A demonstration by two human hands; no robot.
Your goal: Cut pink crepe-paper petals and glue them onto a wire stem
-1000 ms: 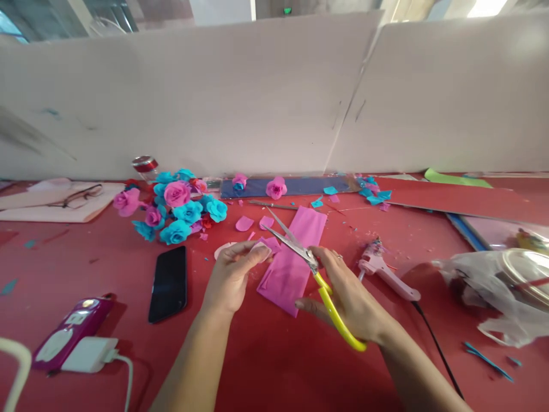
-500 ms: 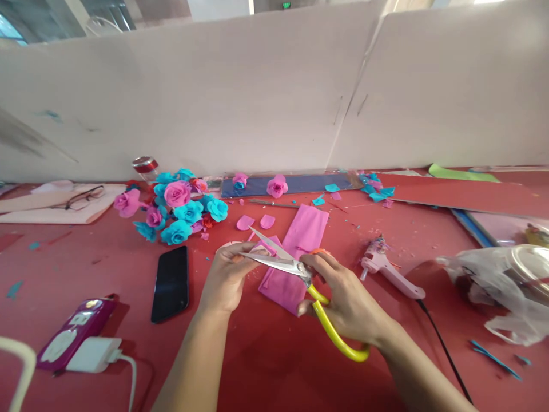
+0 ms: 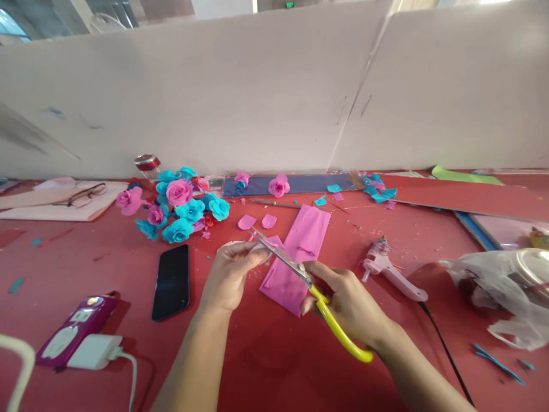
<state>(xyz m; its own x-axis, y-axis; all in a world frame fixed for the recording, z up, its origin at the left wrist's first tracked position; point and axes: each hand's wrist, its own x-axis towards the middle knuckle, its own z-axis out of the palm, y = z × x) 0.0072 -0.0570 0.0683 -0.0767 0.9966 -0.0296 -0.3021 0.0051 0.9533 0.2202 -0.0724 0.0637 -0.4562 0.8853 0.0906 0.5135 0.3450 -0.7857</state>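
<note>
My left hand (image 3: 231, 272) pinches a small piece of pink paper (image 3: 274, 241) together with what looks like a pale template, partly hidden by the fingers. My right hand (image 3: 343, 297) grips a pair of scissors (image 3: 338, 332) with yellow handles, its blades nearly closed across the pink paper close to my left fingertips. Beneath them a folded strip of pink crepe paper (image 3: 306, 232) lies on the red table. Two cut pink petals (image 3: 247, 222) rest just beyond my left hand.
A bunch of blue and pink paper flowers (image 3: 178, 212) stands behind a black phone (image 3: 171, 283). At right lie a pink glue gun (image 3: 392, 272) with its cord and a plastic bag (image 3: 484, 286). A purple power strip (image 3: 77, 329) with a white charger sits at left. A white partition (image 3: 214, 97) rises behind.
The scissor blades have come together from a wide opening, over the pink paper. My left hand keeps its pinch in nearly the same place.
</note>
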